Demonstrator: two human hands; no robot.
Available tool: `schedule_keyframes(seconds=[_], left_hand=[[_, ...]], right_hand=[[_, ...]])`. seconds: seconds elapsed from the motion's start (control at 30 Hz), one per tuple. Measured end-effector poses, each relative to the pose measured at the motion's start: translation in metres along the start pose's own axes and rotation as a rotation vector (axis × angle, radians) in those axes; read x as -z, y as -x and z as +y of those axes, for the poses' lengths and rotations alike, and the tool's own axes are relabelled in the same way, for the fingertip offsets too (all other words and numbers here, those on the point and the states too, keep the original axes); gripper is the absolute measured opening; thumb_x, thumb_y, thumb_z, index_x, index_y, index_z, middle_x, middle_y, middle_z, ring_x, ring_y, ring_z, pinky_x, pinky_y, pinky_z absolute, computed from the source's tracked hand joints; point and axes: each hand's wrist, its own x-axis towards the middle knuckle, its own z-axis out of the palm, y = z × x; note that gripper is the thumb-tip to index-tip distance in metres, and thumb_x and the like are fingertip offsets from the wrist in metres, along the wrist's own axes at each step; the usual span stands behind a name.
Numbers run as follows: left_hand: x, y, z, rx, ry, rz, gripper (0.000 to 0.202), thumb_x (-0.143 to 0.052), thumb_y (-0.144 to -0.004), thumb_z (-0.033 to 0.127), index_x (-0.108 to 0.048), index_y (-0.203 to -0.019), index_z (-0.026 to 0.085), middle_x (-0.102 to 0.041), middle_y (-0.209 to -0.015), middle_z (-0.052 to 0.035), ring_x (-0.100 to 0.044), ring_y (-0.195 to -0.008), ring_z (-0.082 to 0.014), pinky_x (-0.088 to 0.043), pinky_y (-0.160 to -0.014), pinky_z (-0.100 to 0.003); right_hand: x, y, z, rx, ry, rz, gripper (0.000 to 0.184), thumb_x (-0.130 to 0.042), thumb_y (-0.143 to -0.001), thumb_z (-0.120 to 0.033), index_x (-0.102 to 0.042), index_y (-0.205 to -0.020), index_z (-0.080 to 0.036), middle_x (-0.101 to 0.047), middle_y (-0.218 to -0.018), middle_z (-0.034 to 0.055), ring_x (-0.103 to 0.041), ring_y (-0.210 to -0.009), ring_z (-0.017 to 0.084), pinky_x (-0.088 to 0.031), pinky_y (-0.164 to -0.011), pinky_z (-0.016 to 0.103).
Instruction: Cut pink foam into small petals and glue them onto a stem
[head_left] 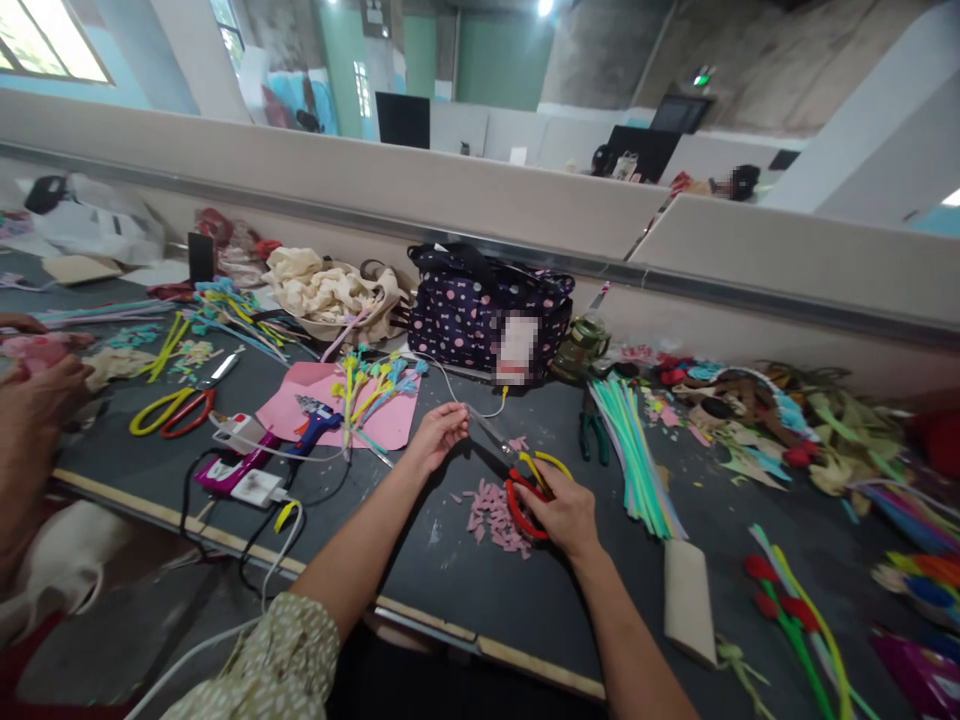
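My right hand (pixel 568 512) is closed around the handles of a pair of scissors (pixel 511 456) with one red and one yellow loop. The blades point away and to the left, toward my left hand (pixel 441 438). Thumb and fingertips of that hand are pinched together beside the blade tips. What they hold, if anything, is too small and blurred to tell. Below the scissors lies a loose heap of small pink cut pieces (pixel 496 520) on the dark table (pixel 442 600). A few more pink bits lie near the blades.
At left are a co-worker's hands (pixel 45 365), other scissors (pixel 184 400), a glue gun (pixel 311 425) and a power strip (pixel 240 470) with cables. A patterned bag (pixel 457 310) stands behind. Pliers (pixel 594 432), pipe cleaners (pixel 634 450) and a beige block (pixel 688 600) lie right.
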Motion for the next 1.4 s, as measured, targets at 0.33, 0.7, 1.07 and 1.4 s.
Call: schedule_keyframes(seconds=[0.33,0.7,1.07,1.4], left_hand=[[-0.0013,0.0006,-0.0013,-0.015,-0.023,-0.014,0.03,-0.082,-0.058,0.016,-0.062,-0.079,0.012,-0.062,-0.063,0.0,-0.056,-0.052,-0.0067,-0.048,-0.051,-0.017],[0.0012,-0.0007,-0.0036,-0.006,-0.004,-0.012,0.029,-0.082,-0.058,0.016,-0.062,-0.08,0.012,-0.064,-0.066,-0.0007,-0.057,-0.053,-0.0063,-0.048,-0.052,-0.017],[0.0026,-0.0031,-0.0039,0.008,-0.02,0.041,0.029,-0.081,-0.057,0.013,-0.063,-0.08,0.012,-0.065,-0.067,-0.0012,-0.057,-0.053,-0.0069,-0.048,-0.053,-0.019],[0.0046,-0.002,0.0003,-0.002,-0.076,0.022,0.027,-0.079,-0.058,0.017,-0.064,-0.079,0.012,-0.065,-0.069,-0.0016,-0.055,-0.054,-0.0062,-0.048,-0.055,-0.019]], right_hand=[[0.0024,-0.0017,-0.0016,0.022,-0.001,-0.002,0.044,-0.057,-0.085,-0.048,-0.065,-0.115,-0.018,-0.072,-0.102,0.0078,-0.069,-0.087,0.02,-0.054,-0.075,0.029],[-0.0009,-0.0008,0.0021,0.021,-0.029,-0.046,0.044,-0.054,-0.087,-0.049,-0.064,-0.117,-0.018,-0.072,-0.104,0.0077,-0.069,-0.092,0.021,-0.054,-0.079,0.031],[0.0001,-0.0016,0.0007,-0.026,-0.053,-0.147,0.045,-0.054,-0.087,-0.048,-0.061,-0.122,-0.021,-0.07,-0.111,0.0067,-0.067,-0.097,0.02,-0.053,-0.084,0.032],[-0.0059,-0.0007,0.0021,-0.088,0.032,-0.08,0.045,-0.055,-0.085,-0.05,-0.064,-0.117,-0.02,-0.071,-0.106,0.0069,-0.069,-0.087,0.021,-0.054,-0.076,0.032]])
